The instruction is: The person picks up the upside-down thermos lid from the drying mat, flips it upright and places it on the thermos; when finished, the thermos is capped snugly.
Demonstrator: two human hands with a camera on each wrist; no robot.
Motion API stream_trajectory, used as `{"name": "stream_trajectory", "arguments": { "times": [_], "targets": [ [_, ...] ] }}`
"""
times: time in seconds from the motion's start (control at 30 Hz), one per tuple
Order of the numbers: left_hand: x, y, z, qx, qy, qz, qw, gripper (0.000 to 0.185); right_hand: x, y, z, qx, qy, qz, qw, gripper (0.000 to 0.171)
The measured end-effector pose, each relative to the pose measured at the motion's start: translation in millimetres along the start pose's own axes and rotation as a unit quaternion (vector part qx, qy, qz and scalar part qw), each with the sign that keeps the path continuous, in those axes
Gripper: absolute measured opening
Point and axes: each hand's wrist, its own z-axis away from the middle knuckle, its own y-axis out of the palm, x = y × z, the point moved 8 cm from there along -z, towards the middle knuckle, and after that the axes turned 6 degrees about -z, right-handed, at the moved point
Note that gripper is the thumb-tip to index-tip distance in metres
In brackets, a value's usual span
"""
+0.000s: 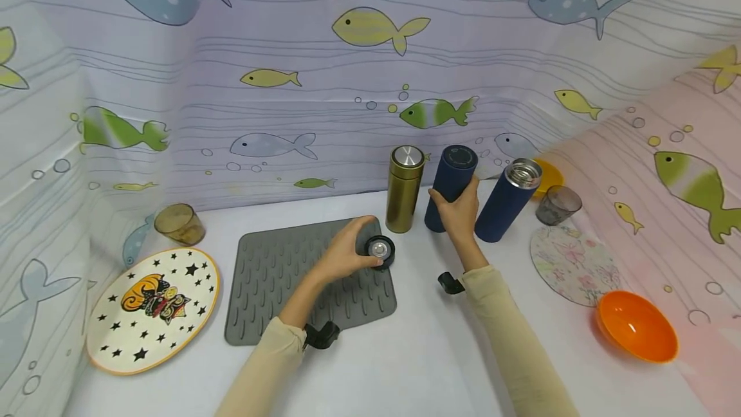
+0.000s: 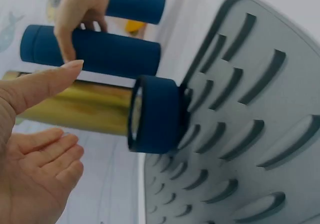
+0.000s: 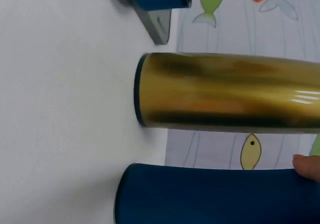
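My left hand [image 1: 343, 253] hovers over the grey ridged mat [image 1: 301, 314], thumb and fingers spread wide apart. Below it, a dark blue flask lid [image 1: 380, 252] rests inner side up on the mat's right edge; the left wrist view shows the lid [image 2: 157, 114] apart from the fingers. With thumb and fingers around its side, my right hand [image 1: 460, 211] grips a capped dark blue thermos flask [image 1: 451, 172], upright on the table. A second blue flask [image 1: 505, 204], lidless with a steel mouth, stands to its right. The gold flask [image 1: 403, 198] is upright on its left.
At left lie an oval plate [image 1: 116, 301] with stars and a brown glass [image 1: 181, 224]. On the right are a grey glass [image 1: 558, 204], a yellow bowl [image 1: 547, 176], a floral round mat [image 1: 570, 262] and an orange bowl [image 1: 637, 327]. A fish-patterned curtain [image 1: 324, 101] hangs behind.
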Motion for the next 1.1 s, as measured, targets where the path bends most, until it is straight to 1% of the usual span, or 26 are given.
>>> {"name": "stream_trajectory", "arguments": {
  "times": [0.13, 0.27, 0.33, 0.4, 0.47, 0.53, 0.57, 0.6, 0.63, 0.67, 0.7, 0.73, 0.77, 0.8, 0.87, 0.9, 0.97, 1.03, 1.07, 1.1],
  "targets": [
    [5.0, 8.6, -8.7, 0.012, -0.002, -0.031, 0.9994, 0.088, -0.4, -1.7, 0.9, 0.010, -0.002, 0.000, 1.000, 0.082],
    [13.2, 22.1, -16.5, 0.036, -0.005, -0.073, 0.9967, 0.093, -0.3, -0.3, 2.8, 0.037, 0.014, 0.024, 0.999, 0.086],
    [18.3, 30.1, -18.1, 0.045, -0.007, -0.098, 0.9942, 0.093, 1.0, -1.5, 8.1, 0.046, 0.029, 0.030, 0.998, 0.090],
    [23.2, 36.5, -17.8, 0.043, -0.008, -0.120, 0.9918, 0.089, 4.0, -4.9, 18.4, 0.045, 0.039, 0.035, 0.998, 0.097],
    [25.5, 38.2, -14.2, 0.028, -0.005, -0.126, 0.9916, 0.083, 10.0, -10.0, 34.5, 0.038, 0.044, 0.036, 0.998, 0.099],
    [21.6, 33.1, -8.0, -0.001, 0.004, -0.123, 0.9924, 0.077, 15.7, -13.8, 53.6, 0.037, 0.051, 0.038, 0.997, 0.097],
    [17.9, 28.8, -4.2, -0.018, 0.009, -0.118, 0.9928, 0.076, 18.1, -13.9, 63.7, 0.044, 0.055, 0.035, 0.997, 0.094],
    [12.2, 23.6, 0.7, -0.035, 0.017, -0.111, 0.9931, 0.075, 19.6, -12.3, 73.7, 0.062, 0.067, 0.031, 0.995, 0.090],
    [5.5, 18.4, 6.2, -0.051, 0.024, -0.104, 0.9929, 0.075, 20.1, -9.0, 83.7, 0.090, 0.083, 0.021, 0.992, 0.085],
    [-2.2, 13.5, 12.2, -0.066, 0.032, -0.102, 0.9921, 0.075, 19.9, -3.2, 93.8, 0.128, 0.101, -0.001, 0.987, 0.081],
    [-10.7, 9.4, 18.4, -0.078, 0.042, -0.102, 0.9908, 0.075, 19.0, 3.4, 103.9, 0.172, 0.126, -0.026, 0.977, 0.076],
    [-19.1, 6.3, 25.0, -0.089, 0.054, -0.104, 0.9891, 0.076, 18.1, 10.3, 114.3, 0.217, 0.153, -0.054, 0.963, 0.072],
    [-27.1, 4.4, 31.6, -0.096, 0.064, -0.106, 0.9877, 0.076, 17.9, 17.1, 124.6, 0.261, 0.177, -0.085, 0.945, 0.067],
    [-34.5, 3.4, 38.4, -0.100, 0.075, -0.108, 0.9863, 0.075, 18.4, 23.0, 135.0, 0.301, 0.201, -0.114, 0.925, 0.064],
    [-46.2, 3.0, 50.2, -0.104, 0.090, -0.114, 0.9840, 0.074, 22.0, 32.2, 152.4, 0.362, 0.232, -0.176, 0.885, 0.059],
    [-50.9, 3.0, 55.4, -0.105, 0.096, -0.114, 0.9833, 0.073, 24.2, 34.8, 158.9, 0.381, 0.243, -0.201, 0.869, 0.057],
    [-56.4, 3.2, 63.4, -0.107, 0.100, -0.110, 0.9831, 0.071, 29.6, 38.8, 169.0, 0.408, 0.250, -0.245, 0.843, 0.056],
    [-58.3, 3.8, 69.0, -0.106, 0.100, -0.107, 0.9835, 0.071, 33.8, 41.1, 175.7, 0.420, 0.256, -0.277, 0.826, 0.056],
    [-58.1, 4.5, 71.1, -0.105, 0.099, -0.108, 0.9836, 0.071, 34.9, 41.8, 178.2, 0.423, 0.259, -0.288, 0.819, 0.055],
    [-57.8, 5.3, 73.0, -0.101, 0.100, -0.107, 0.9842, 0.071, 35.3, 42.1, 180.4, 0.422, 0.264, -0.294, 0.816, 0.054]
  ]
}}
